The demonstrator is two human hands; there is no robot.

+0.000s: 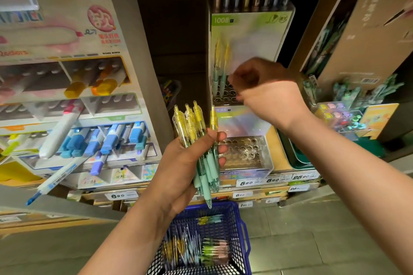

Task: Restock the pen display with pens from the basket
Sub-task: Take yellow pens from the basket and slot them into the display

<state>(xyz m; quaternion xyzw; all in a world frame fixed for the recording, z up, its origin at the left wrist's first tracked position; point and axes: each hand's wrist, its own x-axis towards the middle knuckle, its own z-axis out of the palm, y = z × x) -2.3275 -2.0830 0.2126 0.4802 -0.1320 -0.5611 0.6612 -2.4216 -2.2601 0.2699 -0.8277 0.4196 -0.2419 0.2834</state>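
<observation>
Left hand [185, 163] grips pen bundle [192, 123] above basket [242, 225] of loose pens [196, 250].

Yellow-capped, mint-grip pens [197, 140] bunched upright before display [247, 29]; two slotted there; blue basket [243, 232] below holds more.

Centre frame, the left hand [185, 163] grips a bunch of pens [194, 123]; the blurred right hand [268, 94] is at the pen display [248, 29] above, with the basket [234, 216] below.
</observation>
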